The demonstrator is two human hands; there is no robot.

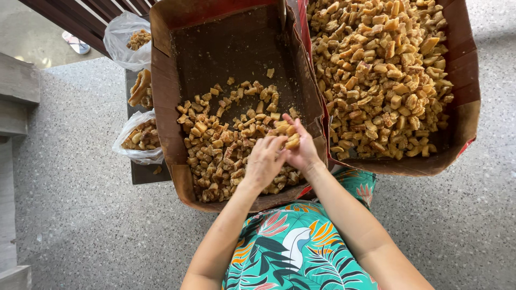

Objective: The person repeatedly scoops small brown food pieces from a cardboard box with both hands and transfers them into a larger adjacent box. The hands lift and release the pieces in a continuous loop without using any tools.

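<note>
Above the leaf-print lap (295, 247), both hands (285, 156) pinch golden fried pieces (290, 140) over the left cardboard box (161, 80).

A second cardboard box (466, 80), red on its outer face, is seen at the right, just beside the near one, and is heaped almost to the rim with golden-brown fried chunks (381, 70). At the left, two clear plastic bags (122, 37) (134, 140) holding similar pieces are set on a dark metal tray (144, 173), and a loose stack of larger strips (141, 88) is laid between them. A speckled terrazzo floor (80, 225) is spread beneath everything. Grey concrete steps (16, 91) are visible at the far left, and a sandal (76, 44) lies by dark wooden slats (80, 16) at the top.
</note>
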